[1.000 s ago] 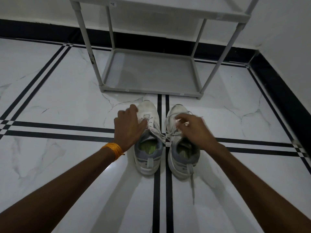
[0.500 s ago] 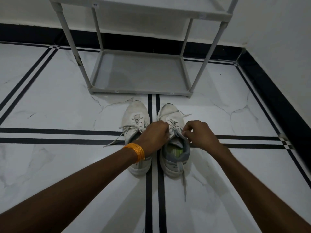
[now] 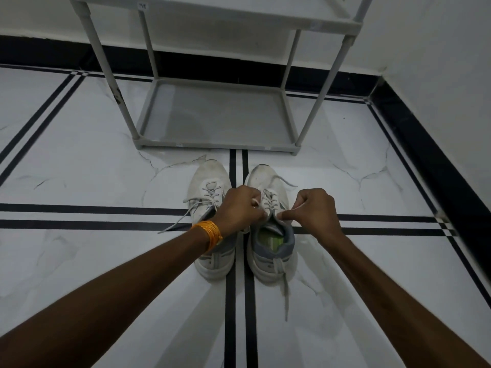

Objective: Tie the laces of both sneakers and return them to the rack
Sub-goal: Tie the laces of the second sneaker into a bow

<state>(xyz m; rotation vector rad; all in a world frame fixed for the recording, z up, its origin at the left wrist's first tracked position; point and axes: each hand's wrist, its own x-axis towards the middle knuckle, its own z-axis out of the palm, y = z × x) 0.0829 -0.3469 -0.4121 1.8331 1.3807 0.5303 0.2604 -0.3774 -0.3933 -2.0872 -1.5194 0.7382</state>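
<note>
Pinching right sneaker point(image 3: 269, 221) laces point(image 3: 268, 200), both hands.

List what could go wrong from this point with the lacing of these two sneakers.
1. The left sneaker has a loose lace trailing on the floor; the left hand or forearm above it may snag it.
2. Both hands, the right hand included, pull laces on the right sneaker, which nothing pins down; it may slide on the floor.
3. The heel lace could trip someone.
</note>
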